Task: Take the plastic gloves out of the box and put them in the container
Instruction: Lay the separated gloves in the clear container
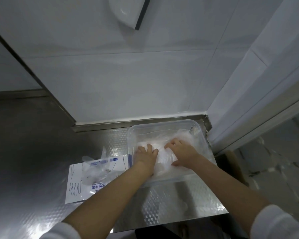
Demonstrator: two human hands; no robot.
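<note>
Left hand point(146, 156), right hand point(182, 152): fingers point(149, 147) pressing gloves point(164, 157) down.

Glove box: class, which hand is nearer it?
Left. The left hand sits inside the container, just beside the glove box; the right hand lies farther across the container.

Clear container point(164, 125) of translucent white plastic gloves point(164, 156); white glove box point(76, 192) with blue lettering and hand outlines; embossed diamond-patterned steel table point(162, 213); white sleeves point(280, 223).
</note>
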